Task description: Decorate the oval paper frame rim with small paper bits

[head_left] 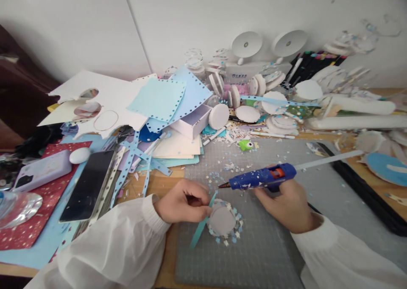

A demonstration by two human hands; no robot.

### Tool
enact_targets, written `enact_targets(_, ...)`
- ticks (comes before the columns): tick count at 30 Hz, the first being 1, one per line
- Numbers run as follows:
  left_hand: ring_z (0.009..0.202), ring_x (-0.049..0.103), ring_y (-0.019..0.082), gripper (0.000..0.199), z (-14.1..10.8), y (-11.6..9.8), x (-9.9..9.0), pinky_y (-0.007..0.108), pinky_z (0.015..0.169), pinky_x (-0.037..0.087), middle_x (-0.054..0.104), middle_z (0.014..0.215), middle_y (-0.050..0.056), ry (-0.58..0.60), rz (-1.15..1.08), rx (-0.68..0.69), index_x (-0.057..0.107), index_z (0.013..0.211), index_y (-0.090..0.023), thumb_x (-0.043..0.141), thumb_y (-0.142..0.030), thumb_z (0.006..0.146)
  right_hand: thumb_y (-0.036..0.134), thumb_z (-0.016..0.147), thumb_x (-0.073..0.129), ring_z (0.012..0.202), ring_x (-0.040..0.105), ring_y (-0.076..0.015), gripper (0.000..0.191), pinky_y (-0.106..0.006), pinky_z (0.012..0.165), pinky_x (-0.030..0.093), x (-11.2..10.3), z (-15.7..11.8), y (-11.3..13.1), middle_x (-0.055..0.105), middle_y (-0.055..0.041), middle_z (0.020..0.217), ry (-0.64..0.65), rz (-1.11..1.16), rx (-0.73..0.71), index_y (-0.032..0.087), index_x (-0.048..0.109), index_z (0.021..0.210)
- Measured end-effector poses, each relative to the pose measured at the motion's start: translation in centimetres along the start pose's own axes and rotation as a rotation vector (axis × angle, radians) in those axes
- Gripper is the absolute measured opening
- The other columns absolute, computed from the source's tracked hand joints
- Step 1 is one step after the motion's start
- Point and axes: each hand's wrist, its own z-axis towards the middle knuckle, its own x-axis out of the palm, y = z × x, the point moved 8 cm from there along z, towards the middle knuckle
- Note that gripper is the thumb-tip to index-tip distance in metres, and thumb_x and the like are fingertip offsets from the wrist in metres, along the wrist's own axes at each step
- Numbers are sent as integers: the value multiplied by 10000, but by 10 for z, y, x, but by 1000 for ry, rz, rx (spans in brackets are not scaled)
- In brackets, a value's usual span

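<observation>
My left hand (186, 202) pinches a narrow teal paper strip (200, 227) between thumb and fingers, its lower end slanting down toward the mat. Wrapped round the handle of a blue hot glue gun (260, 177) is my right hand (288, 204). The gun's dark nozzle points left, close to the top end of the strip, and a pale glue stick (330, 159) juts from its back. Between my hands a round white disc (222, 220) lies on the grey cutting mat (254, 255), ringed with small blue and white paper stars. The strip passes beside the disc's left edge.
Patterned paper sheets (157, 98) and a lidless pale box (193, 121) crowd the back left. A black phone (87, 185) lies at left. A green craft punch (246, 145) sits among paper scraps. White discs, marker pens (314, 66) and a black bar (365, 189) occupy the right side.
</observation>
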Motion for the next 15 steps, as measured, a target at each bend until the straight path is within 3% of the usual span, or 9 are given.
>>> enact_targets(6,482,281,73,326,-1,1,-2,239,458,198,324,514,-37,-23,5,11,415,468,-144,604,-211,725,447,744,579,579,601,-247,251,-323,515,420,-34,5,-39,575,-64,577,-101,-161,230,200,558,705)
enact_targets(10,490,293,78,332,-1,1,-4,236,463,210,328,511,-35,-44,12,21,422,465,-143,606,-234,726,359,788,548,746,622,-310,225,-365,593,420,-42,-3,-68,611,-169,753,-29,-301,149,143,568,848)
enact_targets(15,495,304,83,365,0,0,-8,237,472,227,331,498,-34,-75,21,8,434,452,-140,625,-294,723,323,790,545,726,609,-306,175,-388,618,433,-36,-14,-84,601,-162,737,56,-364,44,151,550,823)
